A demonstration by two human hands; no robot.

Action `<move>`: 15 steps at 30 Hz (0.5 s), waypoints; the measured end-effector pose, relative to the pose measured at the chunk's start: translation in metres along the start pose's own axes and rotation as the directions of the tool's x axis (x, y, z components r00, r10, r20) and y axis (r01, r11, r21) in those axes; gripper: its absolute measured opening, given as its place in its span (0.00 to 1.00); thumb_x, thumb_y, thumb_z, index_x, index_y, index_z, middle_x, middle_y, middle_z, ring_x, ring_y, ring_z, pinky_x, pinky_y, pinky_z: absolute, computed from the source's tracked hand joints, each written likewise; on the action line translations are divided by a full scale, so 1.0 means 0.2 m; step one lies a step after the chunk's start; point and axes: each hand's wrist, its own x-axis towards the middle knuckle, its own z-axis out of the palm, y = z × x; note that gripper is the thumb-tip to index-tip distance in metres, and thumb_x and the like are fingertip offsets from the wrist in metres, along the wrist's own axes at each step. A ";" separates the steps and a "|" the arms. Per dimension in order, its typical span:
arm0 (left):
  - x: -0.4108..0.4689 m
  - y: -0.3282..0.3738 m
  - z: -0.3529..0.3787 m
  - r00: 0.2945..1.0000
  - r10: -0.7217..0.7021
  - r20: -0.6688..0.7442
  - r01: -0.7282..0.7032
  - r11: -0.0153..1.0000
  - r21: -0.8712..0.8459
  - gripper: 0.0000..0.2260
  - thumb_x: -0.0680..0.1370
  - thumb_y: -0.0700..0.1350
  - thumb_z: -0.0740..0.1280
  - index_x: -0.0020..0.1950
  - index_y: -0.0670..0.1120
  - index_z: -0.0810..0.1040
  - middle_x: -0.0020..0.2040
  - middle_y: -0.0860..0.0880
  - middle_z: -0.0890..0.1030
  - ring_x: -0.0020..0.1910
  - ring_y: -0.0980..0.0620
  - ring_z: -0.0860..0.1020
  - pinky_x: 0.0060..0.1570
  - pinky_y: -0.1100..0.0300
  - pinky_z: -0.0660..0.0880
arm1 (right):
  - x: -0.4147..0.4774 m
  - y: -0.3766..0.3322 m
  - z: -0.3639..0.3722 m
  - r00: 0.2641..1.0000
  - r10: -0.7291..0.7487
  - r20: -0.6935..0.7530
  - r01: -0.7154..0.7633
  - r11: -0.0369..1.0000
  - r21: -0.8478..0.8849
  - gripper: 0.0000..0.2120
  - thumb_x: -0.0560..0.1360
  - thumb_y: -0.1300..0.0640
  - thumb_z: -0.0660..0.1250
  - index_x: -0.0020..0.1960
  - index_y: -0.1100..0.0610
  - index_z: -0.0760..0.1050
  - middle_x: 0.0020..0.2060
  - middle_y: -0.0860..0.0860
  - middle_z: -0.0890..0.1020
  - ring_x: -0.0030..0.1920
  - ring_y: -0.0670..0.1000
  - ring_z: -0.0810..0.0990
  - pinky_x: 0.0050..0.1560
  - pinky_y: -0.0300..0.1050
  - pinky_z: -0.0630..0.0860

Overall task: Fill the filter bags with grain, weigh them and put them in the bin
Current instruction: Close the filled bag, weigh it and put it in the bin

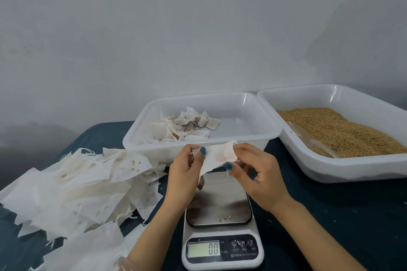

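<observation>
Both hands (222, 174) pinch one filter bag (217, 157) — seemingly empty.

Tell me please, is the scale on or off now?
On. The display of the scale reads 0.0; a few loose grains lie on its steel plate.

2 bins (276, 132) (341, 167), 1 scale (222, 258), 2 hands (185, 175) (262, 179)

Premises appear to be a makeshift packing station: bare grey wall (198, 28), dark-covered table (330, 215), digital scale (222, 251), tub (330, 170) of grain (341, 134), bin (259, 116) of filled bags (182, 123).
</observation>
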 end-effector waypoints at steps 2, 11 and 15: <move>-0.01 0.00 0.00 0.999 0.021 0.038 -0.023 0.999 0.035 0.10 0.84 0.51 0.59 0.48 0.49 0.76 0.26 0.51 0.74 0.21 0.53 0.71 0.26 0.62 0.69 | 0.00 0.02 -0.01 1.000 -0.001 -0.024 0.001 1.000 -0.023 0.19 0.80 0.45 0.63 0.44 0.59 0.81 0.41 0.42 0.79 0.33 0.48 0.78 0.28 0.48 0.75; -0.03 0.02 -0.05 0.878 0.400 0.262 -0.474 0.801 0.367 0.25 0.78 0.70 0.54 0.67 0.57 0.73 0.63 0.62 0.74 0.66 0.60 0.70 0.61 0.70 0.65 | -0.01 0.06 -0.02 0.999 -0.010 0.044 0.014 0.996 -0.084 0.15 0.82 0.49 0.61 0.48 0.57 0.80 0.36 0.42 0.79 0.36 0.41 0.77 0.35 0.37 0.74; -0.03 0.02 -0.05 0.866 0.239 0.439 -0.423 0.818 0.390 0.32 0.70 0.73 0.64 0.70 0.61 0.66 0.63 0.65 0.75 0.62 0.63 0.74 0.58 0.67 0.70 | -0.01 0.07 -0.02 0.997 -0.033 0.075 0.041 0.992 -0.118 0.13 0.81 0.50 0.63 0.52 0.58 0.81 0.38 0.38 0.74 0.36 0.38 0.73 0.39 0.31 0.69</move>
